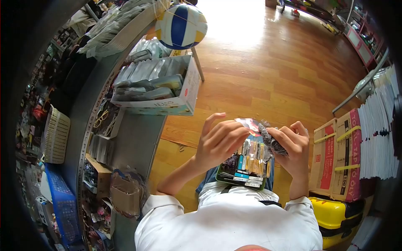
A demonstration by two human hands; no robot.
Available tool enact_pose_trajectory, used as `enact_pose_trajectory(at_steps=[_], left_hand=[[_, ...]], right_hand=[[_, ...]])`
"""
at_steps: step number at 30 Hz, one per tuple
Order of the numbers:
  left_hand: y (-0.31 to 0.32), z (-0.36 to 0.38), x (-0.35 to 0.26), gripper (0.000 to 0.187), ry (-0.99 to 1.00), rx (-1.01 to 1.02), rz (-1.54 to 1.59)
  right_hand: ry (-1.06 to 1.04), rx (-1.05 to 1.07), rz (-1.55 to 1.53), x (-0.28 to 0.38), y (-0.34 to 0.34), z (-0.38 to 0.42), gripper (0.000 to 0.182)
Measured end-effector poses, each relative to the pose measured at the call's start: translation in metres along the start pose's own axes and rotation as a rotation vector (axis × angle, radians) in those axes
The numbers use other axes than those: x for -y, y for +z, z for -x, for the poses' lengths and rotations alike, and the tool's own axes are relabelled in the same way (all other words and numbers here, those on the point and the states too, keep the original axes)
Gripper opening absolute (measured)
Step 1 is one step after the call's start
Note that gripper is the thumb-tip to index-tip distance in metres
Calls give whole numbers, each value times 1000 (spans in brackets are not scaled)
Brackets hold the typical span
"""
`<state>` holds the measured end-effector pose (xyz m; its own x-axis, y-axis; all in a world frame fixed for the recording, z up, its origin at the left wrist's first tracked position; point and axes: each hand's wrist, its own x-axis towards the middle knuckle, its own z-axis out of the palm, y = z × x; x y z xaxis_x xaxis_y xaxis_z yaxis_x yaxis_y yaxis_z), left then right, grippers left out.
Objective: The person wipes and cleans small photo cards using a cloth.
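Observation:
My right hand [292, 144] is closed on a grey fuzzy cloth [273, 140], which sticks out past the fingers on its left side. To the left, my left hand [222, 140] has its fingers bent together in a pinch, with the little finger raised. Whatever lies between those fingertips is hidden. Below both hands, a dark green-edged tray [226, 179] rests on my lap. It holds rows of small packs [251, 161] in white, yellow and blue, some with dark labels. A round picture in red and white [248, 124] shows partly behind the fingers.
A metal shelf [136, 138] runs along the left, carrying a carton of plastic-wrapped packs [167, 102], with a volleyball [181, 27] hanging above. Cartons [335, 157], paper stacks [374, 138] and a yellow case [331, 213] stand at right. Wooden floor [251, 71] stretches ahead.

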<state>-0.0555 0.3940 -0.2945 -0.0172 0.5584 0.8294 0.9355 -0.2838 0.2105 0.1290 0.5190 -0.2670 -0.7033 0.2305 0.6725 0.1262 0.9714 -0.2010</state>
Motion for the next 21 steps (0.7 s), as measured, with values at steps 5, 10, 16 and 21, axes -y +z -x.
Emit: enact_pose_trajectory(at_steps=[5, 10, 16, 21], left_hand=[[29, 87, 17, 41, -525, -123, 216], [53, 178, 18, 45, -421, 630, -36], [75, 188, 25, 39, -393, 790, -207], [62, 171, 27, 26, -433, 794, 52]], right_hand=[[84, -179, 3, -8, 1, -17, 39], [134, -190, 15, -27, -5, -8, 43], [185, -150, 32, -39, 1, -2, 45], [197, -93, 38, -52, 15, -6, 43]])
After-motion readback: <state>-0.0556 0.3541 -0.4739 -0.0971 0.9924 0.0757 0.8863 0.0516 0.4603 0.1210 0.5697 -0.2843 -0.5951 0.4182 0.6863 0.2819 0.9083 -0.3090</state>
